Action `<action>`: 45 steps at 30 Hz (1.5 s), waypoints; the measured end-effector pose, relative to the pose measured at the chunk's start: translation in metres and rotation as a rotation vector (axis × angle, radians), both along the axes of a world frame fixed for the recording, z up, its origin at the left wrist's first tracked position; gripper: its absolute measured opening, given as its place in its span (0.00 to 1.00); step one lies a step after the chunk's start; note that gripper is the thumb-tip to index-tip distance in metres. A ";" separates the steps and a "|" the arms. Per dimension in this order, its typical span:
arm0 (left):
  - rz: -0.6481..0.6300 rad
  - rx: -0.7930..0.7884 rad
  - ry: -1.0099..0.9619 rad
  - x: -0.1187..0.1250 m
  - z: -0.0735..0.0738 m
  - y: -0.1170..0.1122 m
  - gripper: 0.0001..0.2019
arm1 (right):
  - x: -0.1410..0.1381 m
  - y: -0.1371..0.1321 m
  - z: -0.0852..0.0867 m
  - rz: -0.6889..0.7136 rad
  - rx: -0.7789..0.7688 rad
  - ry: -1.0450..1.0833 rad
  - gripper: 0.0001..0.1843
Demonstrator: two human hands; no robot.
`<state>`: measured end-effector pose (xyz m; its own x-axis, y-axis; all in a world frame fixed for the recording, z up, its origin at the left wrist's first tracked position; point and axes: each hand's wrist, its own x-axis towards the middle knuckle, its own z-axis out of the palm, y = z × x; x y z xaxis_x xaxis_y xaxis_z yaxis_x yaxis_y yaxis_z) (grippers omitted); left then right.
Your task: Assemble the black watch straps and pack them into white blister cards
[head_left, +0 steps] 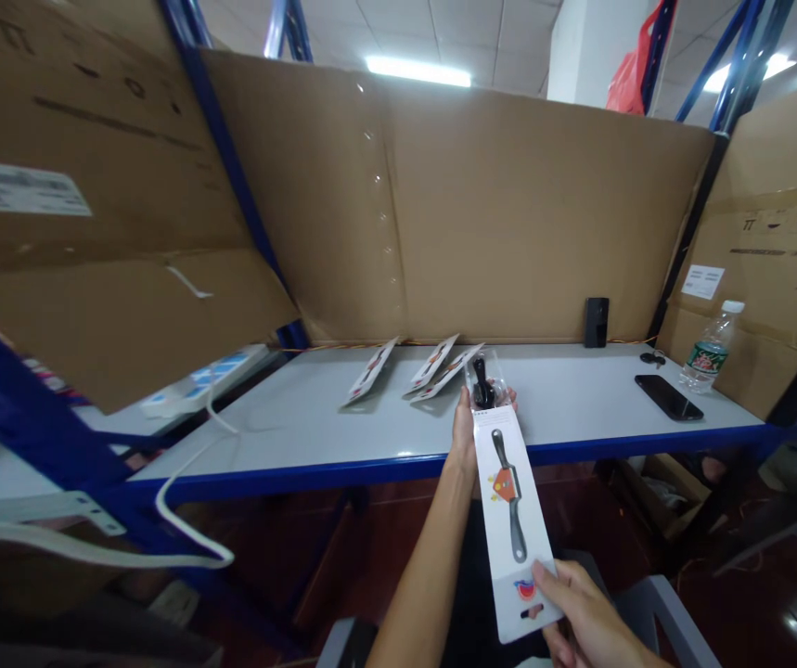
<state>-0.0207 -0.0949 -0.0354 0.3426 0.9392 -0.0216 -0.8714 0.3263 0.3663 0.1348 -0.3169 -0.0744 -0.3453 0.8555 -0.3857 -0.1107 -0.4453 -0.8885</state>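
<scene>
I hold a long white blister pack (pixel 511 520) in front of me, tilted over the table's front edge. Its card is printed with a dark two-handled tool, like a spokeshave, with an orange part in the middle. At the far end, a clear plastic bubble (pixel 484 382) has something black inside. My left hand (pixel 466 427) is closed around that end from below, fingers partly hidden. Near the hang hole, my right hand (pixel 579 603) pinches the close end, thumb on top. Beyond them, a similar pack (pixel 370 373) lies alone, and two more packs (pixel 434 364) overlap.
The grey-white table (pixel 273 408) has a blue front edge and cardboard walls (pixel 495 213). At right are a phone (pixel 668 397), a water bottle (pixel 711 353), keys (pixel 652 358) and an upright black object (pixel 597 322). A white cable (pixel 182 520) hangs at left.
</scene>
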 end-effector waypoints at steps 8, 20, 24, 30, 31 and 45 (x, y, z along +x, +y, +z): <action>-0.018 0.060 0.084 0.001 0.004 -0.006 0.29 | -0.009 0.050 0.030 -0.059 0.186 0.092 0.36; 0.055 -0.006 0.041 -0.001 -0.003 -0.004 0.33 | -0.012 0.095 0.051 -0.071 0.299 0.173 0.29; 0.010 0.033 0.012 -0.001 -0.003 -0.004 0.31 | -0.007 0.088 0.037 -0.075 0.473 -0.024 0.30; 0.016 0.064 0.020 -0.003 -0.007 0.000 0.32 | -0.012 0.099 0.026 -0.132 0.533 -0.059 0.34; 0.018 0.070 0.023 -0.004 -0.008 0.001 0.32 | -0.013 0.098 0.026 -0.139 0.543 -0.058 0.34; 0.095 -0.024 0.120 0.001 0.002 -0.001 0.32 | -0.031 0.112 0.042 -0.179 0.394 0.112 0.30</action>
<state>-0.0198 -0.0963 -0.0336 0.2454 0.9661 -0.0800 -0.8492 0.2540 0.4629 0.1041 -0.2052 -0.0320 -0.1991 0.9799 0.0131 -0.2608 -0.0401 -0.9646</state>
